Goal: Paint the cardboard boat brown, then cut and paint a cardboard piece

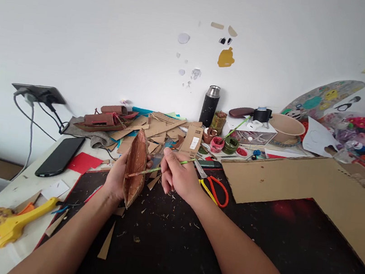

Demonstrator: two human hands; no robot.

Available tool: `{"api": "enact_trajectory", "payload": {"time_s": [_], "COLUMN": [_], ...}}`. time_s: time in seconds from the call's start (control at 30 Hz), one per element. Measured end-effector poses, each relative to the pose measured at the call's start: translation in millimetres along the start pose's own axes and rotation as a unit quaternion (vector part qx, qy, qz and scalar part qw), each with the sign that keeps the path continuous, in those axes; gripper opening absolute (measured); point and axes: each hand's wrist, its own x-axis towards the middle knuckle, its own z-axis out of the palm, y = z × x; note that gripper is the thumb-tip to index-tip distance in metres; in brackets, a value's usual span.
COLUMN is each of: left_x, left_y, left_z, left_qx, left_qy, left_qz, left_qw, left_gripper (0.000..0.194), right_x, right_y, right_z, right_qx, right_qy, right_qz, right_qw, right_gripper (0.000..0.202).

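Note:
A small cardboard boat (136, 166), reddish brown inside, is held upright with its open side facing the camera. My left hand (117, 175) is closed round it from behind and the left. In my right hand (177, 173) is a thin green paintbrush (155, 168), pinched between thumb and fingers. The brush's reddish tip touches the inner left side of the boat, below its middle. Both hands are above a black mat (159, 243) strewn with small scraps.
Scissors (217, 190) lie right of my right hand, beside a large cardboard sheet (275, 178). Paint jars (216, 144), a black flask (210, 107) and cardboard scraps (160, 124) stand behind. A phone (60, 156) and yellow glue gun (18, 224) are at left.

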Motion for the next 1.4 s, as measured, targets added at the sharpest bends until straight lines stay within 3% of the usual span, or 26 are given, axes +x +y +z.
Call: {"api": "enact_trajectory", "payload": {"time_s": [0.13,0.4,0.63,0.83,1.0,1.23,1.4], "left_x": [0,-1,-3,-6,-5,0,9], "left_y": [2,-9,-9,-9,-6,-2,-2], "left_z": [-0.5,0.1,3.1,6.5,4.3,-2.1,-11.0], "left_qx": [0.001,0.026,-0.014,0.025,0.027,-0.014,-0.008], "left_qy": [0.008,-0.025,-0.023,-0.005,-0.010,-0.022,-0.028], "left_qz": [0.001,-0.026,-0.004,-0.024,-0.001,0.012,0.056], "left_qw": [1.000,0.999,1.000,0.999,1.000,1.000,0.998], "left_gripper": [0.046,0.051,0.045,0.043,0.036,0.043,0.041], "right_x": [0,6,7,6,4,1,-1], "right_y": [0,4,5,5,3,1,-2], "right_z": [0,-2,-2,-2,-1,0,0], "right_qx": [-0.005,0.040,0.036,0.036,0.020,0.000,-0.005], "right_qy": [-0.012,0.061,0.098,0.068,0.038,0.009,-0.019], "right_qz": [0.010,0.001,-0.007,-0.004,0.001,0.011,0.018], "right_qw": [1.000,0.997,0.995,0.997,0.999,1.000,1.000], "right_gripper": [0.065,0.065,0.064,0.064,0.064,0.064,0.064]}}
